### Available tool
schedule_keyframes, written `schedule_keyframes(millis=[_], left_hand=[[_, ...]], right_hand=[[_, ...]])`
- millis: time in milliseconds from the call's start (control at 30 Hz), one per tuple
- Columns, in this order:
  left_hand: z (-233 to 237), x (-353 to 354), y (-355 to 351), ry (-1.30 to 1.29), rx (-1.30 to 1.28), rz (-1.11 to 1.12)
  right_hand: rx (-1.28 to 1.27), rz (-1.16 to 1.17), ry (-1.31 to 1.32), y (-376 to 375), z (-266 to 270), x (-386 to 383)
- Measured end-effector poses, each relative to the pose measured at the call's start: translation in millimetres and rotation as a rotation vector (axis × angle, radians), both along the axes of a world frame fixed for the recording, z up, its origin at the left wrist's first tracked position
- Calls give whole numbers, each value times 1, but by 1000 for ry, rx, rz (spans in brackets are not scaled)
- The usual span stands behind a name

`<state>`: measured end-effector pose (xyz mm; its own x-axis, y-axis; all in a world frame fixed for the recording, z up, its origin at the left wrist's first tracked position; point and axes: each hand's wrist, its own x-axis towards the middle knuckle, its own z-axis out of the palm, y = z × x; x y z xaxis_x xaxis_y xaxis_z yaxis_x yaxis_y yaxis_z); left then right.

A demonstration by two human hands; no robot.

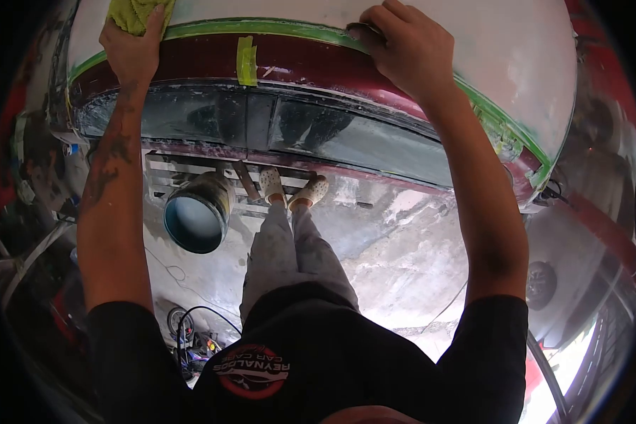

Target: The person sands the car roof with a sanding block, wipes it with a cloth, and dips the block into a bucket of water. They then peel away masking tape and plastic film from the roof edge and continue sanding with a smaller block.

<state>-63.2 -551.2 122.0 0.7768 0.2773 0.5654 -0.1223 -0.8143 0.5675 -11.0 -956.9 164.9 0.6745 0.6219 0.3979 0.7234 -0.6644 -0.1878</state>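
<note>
My left hand (131,49) grips a yellow-green cloth (129,15) against the whitish car roof (261,10) at the upper left. At the upper right my right hand (411,48) is closed, fingers bent down onto the roof near its taped edge. A thin dark piece (364,33), which looks like sandpaper, shows at its fingertips; most of it is hidden. Green masking tape (261,28) runs along the roof's edge between both hands. Below it is a dark red body strip (311,62) with a yellow-green tape piece (246,61) stuck across it.
Car windows (353,134) with whitish residue lie below the roof edge. A bucket (196,213) of cloudy liquid stands left of my feet, which are in light clogs (309,191) on a slatted platform (164,161). A hose (208,309) and small wheeled items lie behind at left.
</note>
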Motion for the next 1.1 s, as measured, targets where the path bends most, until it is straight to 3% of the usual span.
schedule_keyframes(millis=[100, 167, 267, 500, 633, 700, 800, 1000, 1100], left_hand=[[-12, 0, 12, -76, 103, 57], [-20, -2, 4, -94, 79, 139], [-18, -3, -5, -74, 72, 244], [-9, -5, -13, 9, 42, 316], [-15, -4, -13, -65, 60, 310], [-10, -6, -13, 16, 2, 306], [-16, -6, -11, -23, 7, 332], [-19, -2, -10, -70, 65, 302], [-15, -4, -12, -53, 52, 282]], right_hand=[[87, 28, 169, 16, 5, 3], [-35, 117, -96, -5, 8, 2], [-114, 97, -36, -33, 10, 5], [-121, 128, -34, -4, 6, 6], [-11, 211, -70, 28, 1, 10], [30, 184, 61, 63, 8, 8], [-24, 231, -122, 47, 3, 9], [-141, 195, -186, -18, 1, 17], [-26, 251, -205, 44, -8, 18]])
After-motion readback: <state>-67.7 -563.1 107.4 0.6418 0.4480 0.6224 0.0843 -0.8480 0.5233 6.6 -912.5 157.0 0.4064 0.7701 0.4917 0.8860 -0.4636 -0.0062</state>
